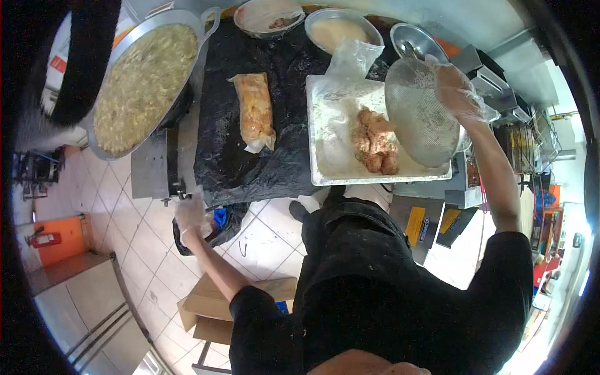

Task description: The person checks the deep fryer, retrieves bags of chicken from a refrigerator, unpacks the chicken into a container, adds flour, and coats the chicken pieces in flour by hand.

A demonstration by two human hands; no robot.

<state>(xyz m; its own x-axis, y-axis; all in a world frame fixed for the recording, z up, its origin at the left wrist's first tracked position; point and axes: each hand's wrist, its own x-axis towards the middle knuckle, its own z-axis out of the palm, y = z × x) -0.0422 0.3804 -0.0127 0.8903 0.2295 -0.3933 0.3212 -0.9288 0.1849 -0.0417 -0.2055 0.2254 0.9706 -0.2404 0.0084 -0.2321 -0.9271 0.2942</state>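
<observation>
One sieve [415, 112] above the right side of a tray [331, 159].
Right hand [459, 94] grips it; left hand [191, 215], closure unclear, near the bench's [290, 144] front-left corner; bare strip left of tray.

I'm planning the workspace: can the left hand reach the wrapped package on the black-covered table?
Probably yes: nothing visible stands between the left hand and the wrapped package, just black sheeting.

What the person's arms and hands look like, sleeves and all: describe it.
The left hand and right hand wear thin, clear, loose plastic gloves, wrinkled at the wrists. Plain black sleeves stop around the elbows, leaving the forearms bare. No markings show.
</observation>
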